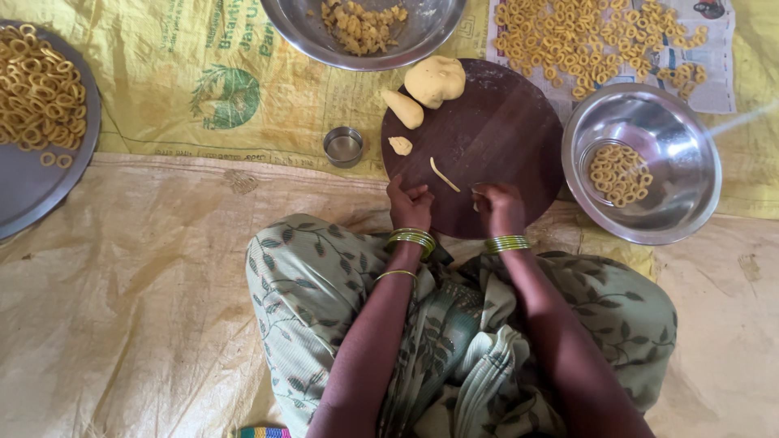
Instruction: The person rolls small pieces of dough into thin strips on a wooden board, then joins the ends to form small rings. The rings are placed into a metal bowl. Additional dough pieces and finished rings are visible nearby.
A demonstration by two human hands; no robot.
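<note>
A round dark wooden board (495,130) lies on the floor in front of me. On its far edge sit a big lump of yellow dough (436,80), a cone-shaped dough piece (403,109) and a small bit (400,146). A thin rolled dough strip (444,175) lies near the board's front. My left hand (410,204) rests at the board's near edge with fingers curled, beside that strip. My right hand (499,208) is on the board with fingertips pinched together on a small piece of dough, mostly hidden.
A steel bowl (675,134) holding several dough rings stands right of the board. More rings lie on a newspaper (714,81) at the back right and on a metal plate (32,186) at left. Another steel bowl (324,36) with dough crumbs and a small steel cup (343,146) sit behind.
</note>
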